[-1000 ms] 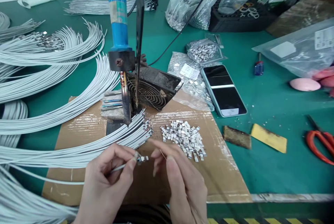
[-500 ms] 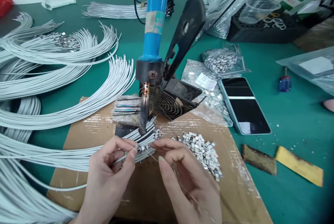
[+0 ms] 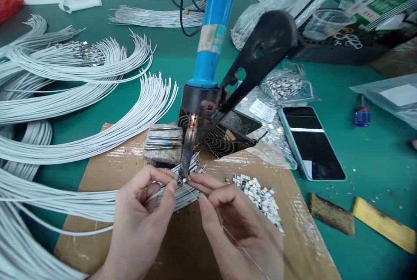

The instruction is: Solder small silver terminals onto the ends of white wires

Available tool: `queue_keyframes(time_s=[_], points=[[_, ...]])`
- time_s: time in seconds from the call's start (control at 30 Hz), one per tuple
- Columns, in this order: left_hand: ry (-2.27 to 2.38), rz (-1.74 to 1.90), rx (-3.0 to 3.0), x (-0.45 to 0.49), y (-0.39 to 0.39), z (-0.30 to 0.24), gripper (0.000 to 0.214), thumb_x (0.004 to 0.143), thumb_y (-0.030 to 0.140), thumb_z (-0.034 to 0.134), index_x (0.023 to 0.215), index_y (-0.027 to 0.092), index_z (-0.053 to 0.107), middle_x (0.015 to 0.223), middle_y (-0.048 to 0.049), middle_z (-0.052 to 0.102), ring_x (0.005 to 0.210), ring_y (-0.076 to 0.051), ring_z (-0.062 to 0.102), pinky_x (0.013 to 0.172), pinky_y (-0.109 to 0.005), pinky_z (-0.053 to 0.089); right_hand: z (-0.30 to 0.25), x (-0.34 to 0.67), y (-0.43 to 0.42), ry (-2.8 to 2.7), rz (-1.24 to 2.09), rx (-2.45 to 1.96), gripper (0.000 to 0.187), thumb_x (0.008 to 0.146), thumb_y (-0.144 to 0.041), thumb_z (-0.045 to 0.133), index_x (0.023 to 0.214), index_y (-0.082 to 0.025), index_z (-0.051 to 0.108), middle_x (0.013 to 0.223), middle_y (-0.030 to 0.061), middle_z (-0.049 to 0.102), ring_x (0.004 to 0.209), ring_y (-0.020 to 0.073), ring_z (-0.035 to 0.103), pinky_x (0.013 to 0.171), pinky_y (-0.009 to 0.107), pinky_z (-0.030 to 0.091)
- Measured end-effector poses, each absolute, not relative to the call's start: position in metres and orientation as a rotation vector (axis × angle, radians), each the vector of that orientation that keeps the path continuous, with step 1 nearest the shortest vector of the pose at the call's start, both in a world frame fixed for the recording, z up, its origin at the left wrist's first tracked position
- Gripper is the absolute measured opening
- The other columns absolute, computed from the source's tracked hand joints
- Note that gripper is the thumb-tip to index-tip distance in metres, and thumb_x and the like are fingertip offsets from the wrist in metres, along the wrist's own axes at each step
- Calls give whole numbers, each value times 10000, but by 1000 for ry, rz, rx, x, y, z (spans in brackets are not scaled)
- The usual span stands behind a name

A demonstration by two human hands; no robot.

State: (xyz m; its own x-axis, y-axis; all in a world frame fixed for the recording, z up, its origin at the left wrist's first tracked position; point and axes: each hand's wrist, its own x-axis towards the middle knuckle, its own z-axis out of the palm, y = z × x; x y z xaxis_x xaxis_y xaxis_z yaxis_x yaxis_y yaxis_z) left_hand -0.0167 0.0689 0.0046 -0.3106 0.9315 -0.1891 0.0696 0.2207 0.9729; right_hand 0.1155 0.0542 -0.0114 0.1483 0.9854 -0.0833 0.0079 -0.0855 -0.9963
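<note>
My left hand (image 3: 140, 223) pinches the end of a thin white cable (image 3: 156, 196), holding its metal-tipped end right under the tip of the blue-handled soldering iron (image 3: 190, 141) fixed in a black stand. My right hand (image 3: 237, 228) pinches a fine solder wire (image 3: 228, 232) and holds its end against the same spot at the iron's tip. A bundle of white cables (image 3: 81, 197) lies across the taped cardboard mat (image 3: 302, 232) just behind my fingers. A heap of small metal connector shells (image 3: 260, 197) lies to the right of my right hand.
Large fans of white cables (image 3: 65, 97) cover the green table on the left. A small black fan (image 3: 224, 136) sits behind the iron. A phone (image 3: 309, 141), bags of metal parts (image 3: 283, 86), a blue screwdriver (image 3: 361, 115) and two sponge pads (image 3: 332, 219) lie to the right.
Both hands have moved up and away from me, bringing the cable end and the solder wire from above the cardboard to the iron's tip. The view has moved closer and shifted left.
</note>
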Motion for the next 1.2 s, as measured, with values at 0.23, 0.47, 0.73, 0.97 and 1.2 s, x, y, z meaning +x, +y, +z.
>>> queue_keyframes(time_s=[0.23,0.47,0.73,0.97,1.2], points=[[1579,1252,1007,-17,71,6,129,834,149,746,725,215,730,801,0,817,697,-122,769,637,-118,592,-8,114,57,-1006,1151,-1331,229,940,-145,672,745,-256,628,1137,33,835,1051,197,811,912,262,649],[1553,1182,1097,-25,69,-1,143,929,149,715,816,232,745,887,13,832,710,-90,761,667,-90,575,-11,115,57,-1015,1159,-1312,216,936,-143,680,753,-247,635,1151,56,837,1047,204,811,898,261,644],[1535,1204,1120,-27,67,-1,156,933,126,713,822,232,742,890,21,834,717,-80,761,683,-77,575,-7,113,57,-970,1150,-1305,224,921,-143,701,726,-242,651,1114,54,841,1000,205,822,865,253,656],[1533,1210,1148,-26,66,0,171,940,114,701,819,232,733,917,17,842,772,-90,785,707,-80,586,-7,112,57,-982,1143,-1300,228,941,-148,684,742,-255,657,1139,11,839,1029,172,814,888,214,635],[1560,1214,1182,-26,65,-2,181,934,101,699,820,240,726,921,28,841,793,-86,795,711,-71,577,-11,111,58,-1050,1090,-1286,214,950,-156,689,772,-272,660,1122,-52,836,1017,117,805,898,167,596]])
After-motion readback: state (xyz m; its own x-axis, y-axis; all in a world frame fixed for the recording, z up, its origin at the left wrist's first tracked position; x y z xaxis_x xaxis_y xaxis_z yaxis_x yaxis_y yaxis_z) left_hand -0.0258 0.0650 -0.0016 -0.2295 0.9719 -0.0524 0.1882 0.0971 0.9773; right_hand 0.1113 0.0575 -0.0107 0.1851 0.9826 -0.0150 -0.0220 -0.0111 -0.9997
